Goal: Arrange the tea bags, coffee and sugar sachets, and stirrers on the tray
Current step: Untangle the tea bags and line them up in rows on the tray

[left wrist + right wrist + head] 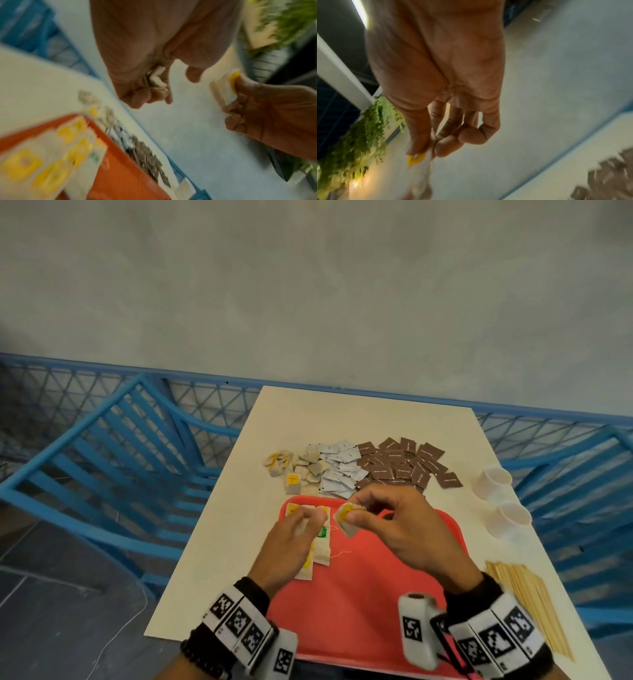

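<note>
One yellow-tagged paper tea bag [346,520] was pinched in the right hand [404,529], small packets were clutched in the left hand [291,546], placement beside the row at the red plastic tray's [359,611] far-left corner judged next.

No legible text: print on the tea bag tags [293,480], brown sachets [404,465] and white sachets [340,469] is too blurred; wristbands [493,642] carry only black-and-white marker codes.
</note>
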Available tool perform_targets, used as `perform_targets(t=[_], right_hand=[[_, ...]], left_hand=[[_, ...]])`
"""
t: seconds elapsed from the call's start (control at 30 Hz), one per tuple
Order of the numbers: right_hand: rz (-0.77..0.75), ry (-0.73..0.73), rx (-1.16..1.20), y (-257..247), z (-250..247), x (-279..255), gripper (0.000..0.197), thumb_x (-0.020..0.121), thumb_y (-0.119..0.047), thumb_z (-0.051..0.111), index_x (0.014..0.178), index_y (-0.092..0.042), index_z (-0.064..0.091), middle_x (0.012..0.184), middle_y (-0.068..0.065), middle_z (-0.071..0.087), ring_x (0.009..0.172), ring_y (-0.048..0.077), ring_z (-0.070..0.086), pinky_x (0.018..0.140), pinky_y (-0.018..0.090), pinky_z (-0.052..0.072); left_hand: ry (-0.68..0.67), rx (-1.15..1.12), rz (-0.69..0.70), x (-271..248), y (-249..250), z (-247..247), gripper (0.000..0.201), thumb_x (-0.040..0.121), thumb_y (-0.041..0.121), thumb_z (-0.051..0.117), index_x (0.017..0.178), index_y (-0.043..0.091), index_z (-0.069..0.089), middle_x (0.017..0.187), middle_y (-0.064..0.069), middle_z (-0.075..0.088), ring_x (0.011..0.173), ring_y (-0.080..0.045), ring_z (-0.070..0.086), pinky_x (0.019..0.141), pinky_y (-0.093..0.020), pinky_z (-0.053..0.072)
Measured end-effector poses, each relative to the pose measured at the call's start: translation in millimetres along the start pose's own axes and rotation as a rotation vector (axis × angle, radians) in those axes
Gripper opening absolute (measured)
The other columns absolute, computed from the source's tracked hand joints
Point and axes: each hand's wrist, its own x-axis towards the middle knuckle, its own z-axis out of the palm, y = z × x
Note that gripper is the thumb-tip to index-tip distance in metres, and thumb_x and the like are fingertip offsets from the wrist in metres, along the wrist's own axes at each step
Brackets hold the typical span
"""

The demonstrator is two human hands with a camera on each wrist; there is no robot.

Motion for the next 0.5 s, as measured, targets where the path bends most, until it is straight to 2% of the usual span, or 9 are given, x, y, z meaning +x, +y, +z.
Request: perform_targets(t=[0.07, 0.13, 0.2, 0.3, 0.37, 0.43, 0.47, 0.5], right_hand=[[-0.012, -0.023, -0.044, -2, -5, 3, 0.003, 0.085, -0.023, 0.077, 0.087, -0.024, 0.076, 0.078, -0.006, 0.073, 0.074, 0.015, 0.064, 0.065, 0.012, 0.042], [-0.026, -0.051, -0.059, -5, -7, 7, 0.007, 0.083, -0.022, 0.078, 0.089, -0.024, 0.075, 0.076, -0.005, 0.072, 0.071, 0.014, 0.063, 0.064, 0.012, 0.041], [-0.041, -0.066, -0.076, -10, -6, 12, 0.013, 0.080, -0.022, 0.082, 0.088, -0.024, 0.073, 0.074, -0.003, 0.069, 0.067, 0.011, 0.060, 0.062, 0.013, 0.040], [-0.062, -0.025, -0.106, -16, -1, 17, 0.022, 0.076, -0.024, 0.085, 0.091, -0.025, 0.069, 0.071, -0.004, 0.068, 0.061, 0.004, 0.056, 0.059, 0.015, 0.041], [-0.041, 0.050, -0.020, -16, 0, 17, 0.026, 0.076, -0.032, 0.084, 0.096, -0.027, 0.069, 0.075, -0.006, 0.070, 0.065, 0.006, 0.060, 0.060, 0.020, 0.046], [0.003, 0.056, 0.043, -12, 4, 15, 0.025, 0.078, -0.035, 0.081, 0.100, -0.028, 0.072, 0.082, -0.008, 0.072, 0.073, 0.008, 0.064, 0.067, 0.022, 0.050], [0.015, 0.028, 0.047, -9, 8, 13, 0.020, 0.080, -0.032, 0.079, 0.098, -0.026, 0.074, 0.084, -0.008, 0.073, 0.076, 0.010, 0.066, 0.069, 0.024, 0.052], [0.024, 0.009, 0.049, -5, 15, 11, 0.013, 0.083, -0.028, 0.078, 0.095, -0.024, 0.076, 0.083, -0.006, 0.074, 0.077, 0.014, 0.068, 0.071, 0.027, 0.053]], left_hand=[[-0.045, 0.071, 0.192, -3, 17, -12, 0.042, 0.082, 0.069, 0.058, 0.110, 0.039, 0.068, 0.081, -0.003, 0.064, 0.070, -0.018, 0.058, 0.071, -0.033, 0.051], [-0.113, 0.098, 0.272, -4, 32, -17, 0.036, 0.080, 0.059, 0.069, 0.113, 0.043, 0.068, 0.091, -0.013, 0.062, 0.083, -0.030, 0.060, 0.079, -0.039, 0.053], [-0.118, 0.169, 0.297, -6, 41, -17, 0.029, 0.075, 0.057, 0.074, 0.102, 0.045, 0.072, 0.098, -0.014, 0.060, 0.089, -0.032, 0.059, 0.081, -0.045, 0.052], [-0.083, 0.238, 0.368, -8, 45, -15, 0.006, 0.079, 0.050, 0.076, 0.080, 0.052, 0.071, 0.086, -0.014, 0.053, 0.078, -0.024, 0.051, 0.072, -0.042, 0.046], [-0.065, 0.221, 0.376, -6, 42, -18, 0.001, 0.083, 0.045, 0.075, 0.083, 0.044, 0.074, 0.083, -0.014, 0.053, 0.077, -0.021, 0.050, 0.070, -0.036, 0.044], [-0.043, 0.150, 0.352, -4, 36, -24, 0.021, 0.083, 0.046, 0.075, 0.086, 0.025, 0.075, 0.082, -0.013, 0.058, 0.077, -0.024, 0.055, 0.070, -0.035, 0.045], [-0.034, 0.126, 0.328, -3, 34, -26, 0.025, 0.083, 0.046, 0.075, 0.086, 0.020, 0.075, 0.080, -0.009, 0.060, 0.075, -0.024, 0.055, 0.070, -0.034, 0.046], [-0.027, 0.113, 0.313, -3, 33, -26, 0.021, 0.083, 0.042, 0.077, 0.084, 0.021, 0.075, 0.075, 0.001, 0.062, 0.070, -0.019, 0.054, 0.066, -0.030, 0.045]])
